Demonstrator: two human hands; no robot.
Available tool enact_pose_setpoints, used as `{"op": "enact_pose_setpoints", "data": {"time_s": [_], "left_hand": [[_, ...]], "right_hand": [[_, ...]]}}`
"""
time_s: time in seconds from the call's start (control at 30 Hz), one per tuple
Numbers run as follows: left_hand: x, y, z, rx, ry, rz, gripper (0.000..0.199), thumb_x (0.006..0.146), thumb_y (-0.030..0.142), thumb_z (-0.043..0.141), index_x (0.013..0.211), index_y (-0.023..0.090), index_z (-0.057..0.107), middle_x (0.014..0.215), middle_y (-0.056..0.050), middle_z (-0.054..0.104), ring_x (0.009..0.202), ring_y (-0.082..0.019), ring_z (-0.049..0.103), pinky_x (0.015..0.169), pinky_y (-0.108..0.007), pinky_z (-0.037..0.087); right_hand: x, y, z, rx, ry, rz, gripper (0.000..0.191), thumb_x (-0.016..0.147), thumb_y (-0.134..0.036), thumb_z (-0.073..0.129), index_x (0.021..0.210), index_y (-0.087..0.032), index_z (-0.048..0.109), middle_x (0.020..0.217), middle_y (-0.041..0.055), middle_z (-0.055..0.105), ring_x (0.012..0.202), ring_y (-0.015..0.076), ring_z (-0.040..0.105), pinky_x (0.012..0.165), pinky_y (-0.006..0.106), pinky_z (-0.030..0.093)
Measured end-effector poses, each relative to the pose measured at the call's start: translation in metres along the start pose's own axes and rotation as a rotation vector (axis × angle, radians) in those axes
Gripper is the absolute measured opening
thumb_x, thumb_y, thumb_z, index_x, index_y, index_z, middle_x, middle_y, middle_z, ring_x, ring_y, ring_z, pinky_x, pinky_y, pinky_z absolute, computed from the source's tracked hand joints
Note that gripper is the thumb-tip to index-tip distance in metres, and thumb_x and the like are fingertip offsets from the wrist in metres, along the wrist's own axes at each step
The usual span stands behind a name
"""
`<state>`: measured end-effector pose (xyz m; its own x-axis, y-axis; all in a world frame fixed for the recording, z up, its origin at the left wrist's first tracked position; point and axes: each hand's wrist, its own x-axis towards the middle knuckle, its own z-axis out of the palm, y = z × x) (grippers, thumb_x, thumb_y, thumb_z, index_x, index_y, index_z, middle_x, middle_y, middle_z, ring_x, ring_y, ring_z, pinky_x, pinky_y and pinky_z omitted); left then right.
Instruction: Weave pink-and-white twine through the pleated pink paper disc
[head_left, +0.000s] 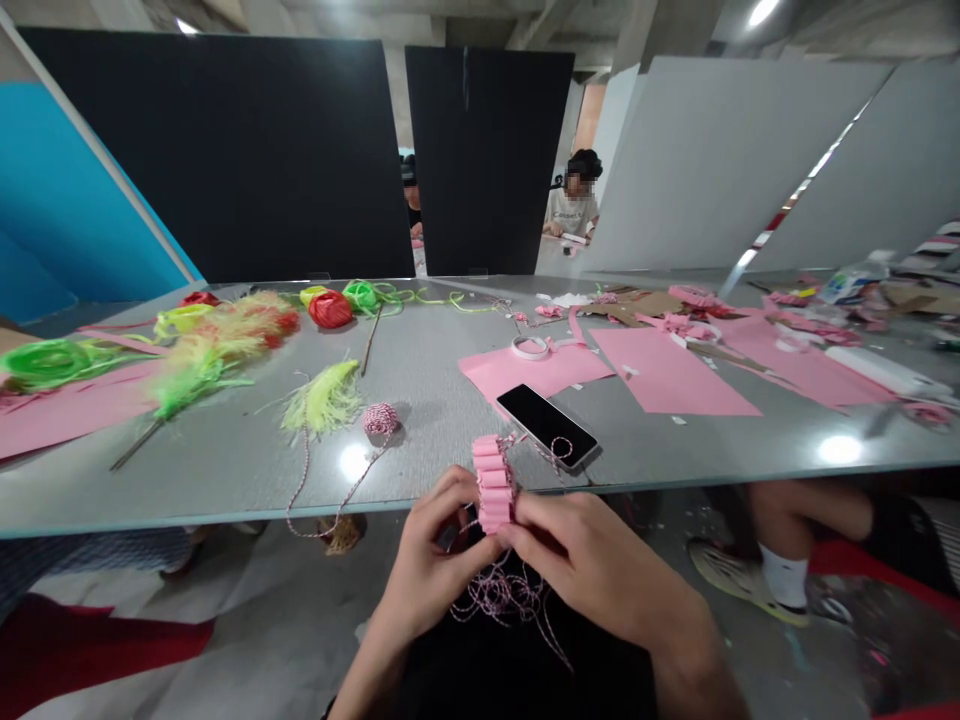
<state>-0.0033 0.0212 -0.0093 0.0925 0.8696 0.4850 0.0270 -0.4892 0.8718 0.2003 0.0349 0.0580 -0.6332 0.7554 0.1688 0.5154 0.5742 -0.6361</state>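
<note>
A ring of pink rolled paper tubes (494, 482) is held upright in front of the table's near edge. My left hand (442, 545) grips its lower left side, thumb and fingers closed on it. My right hand (574, 545) pinches the lower right side, fingertips meeting the left thumb. Pink-and-white twine (501, 592) hangs in a loose tangle below the hands, over the lap. Just beyond the ring, a black phone (547, 425) lies on the table with a loop of twine across it. A small ball of the same twine (380, 419) sits to the left.
The grey table (427, 370) bears pink paper sheets (671, 370), a tape roll (529, 347), a red yarn ball (330, 309) and a yellow-green tassel (324, 400). Dark panels (487, 160) stand behind. A person (574, 205) sits beyond them; another person's leg (806, 510) shows at right.
</note>
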Motion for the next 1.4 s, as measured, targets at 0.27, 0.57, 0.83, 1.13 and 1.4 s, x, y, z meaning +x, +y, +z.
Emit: {"op": "enact_pose_setpoints", "data": {"time_s": [0.27, 0.57, 0.83, 1.13, 1.4], "left_hand": [[0.001, 0.000, 0.000, 0.005, 0.030, -0.023, 0.015, 0.092, 0.027, 0.086, 0.103, 0.023, 0.078, 0.103, -0.004, 0.066, 0.083, -0.015, 0.056, 0.061, -0.023, 0.041], [0.001, 0.000, -0.001, -0.018, 0.008, -0.026, 0.015, 0.092, 0.028, 0.086, 0.103, 0.023, 0.077, 0.103, -0.005, 0.066, 0.090, -0.018, 0.059, 0.066, -0.025, 0.043], [0.000, 0.001, 0.000, -0.009, -0.001, -0.031, 0.017, 0.092, 0.029, 0.086, 0.104, 0.022, 0.076, 0.103, -0.005, 0.065, 0.084, -0.017, 0.057, 0.062, -0.024, 0.042], [0.002, 0.000, 0.000, 0.017, 0.029, -0.032, 0.015, 0.091, 0.029, 0.087, 0.102, 0.023, 0.078, 0.102, -0.004, 0.067, 0.083, -0.016, 0.056, 0.062, -0.024, 0.040], [0.000, 0.000, -0.002, -0.024, 0.001, -0.032, 0.019, 0.090, 0.028, 0.088, 0.105, 0.023, 0.077, 0.103, -0.005, 0.066, 0.085, -0.017, 0.058, 0.062, -0.025, 0.041]], "right_hand": [[-0.028, 0.007, 0.001, 0.145, -0.325, -0.163, 0.047, 0.092, -0.049, 0.081, 0.066, -0.022, 0.053, 0.056, -0.0075, 0.050, 0.052, 0.0098, 0.043, 0.051, 0.026, 0.026], [-0.007, 0.005, -0.003, 0.208, -0.320, -0.283, 0.035, 0.099, -0.018, 0.062, 0.067, -0.020, 0.047, 0.062, -0.0081, 0.047, 0.055, 0.0082, 0.040, 0.056, 0.026, 0.029], [0.001, 0.002, -0.001, 0.078, 0.037, 0.049, 0.034, 0.101, -0.037, 0.070, 0.077, -0.021, 0.053, 0.066, -0.0070, 0.055, 0.059, 0.0099, 0.043, 0.057, 0.026, 0.029], [-0.019, 0.009, -0.007, 0.323, -0.566, -0.303, 0.039, 0.093, -0.032, 0.073, 0.063, -0.021, 0.050, 0.059, -0.0082, 0.047, 0.052, 0.0081, 0.042, 0.051, 0.025, 0.029], [0.005, 0.002, -0.002, 0.035, -0.074, -0.100, 0.032, 0.109, -0.024, 0.052, 0.079, -0.019, 0.063, 0.073, -0.0015, 0.064, 0.063, 0.0116, 0.048, 0.063, 0.031, 0.032]]}}
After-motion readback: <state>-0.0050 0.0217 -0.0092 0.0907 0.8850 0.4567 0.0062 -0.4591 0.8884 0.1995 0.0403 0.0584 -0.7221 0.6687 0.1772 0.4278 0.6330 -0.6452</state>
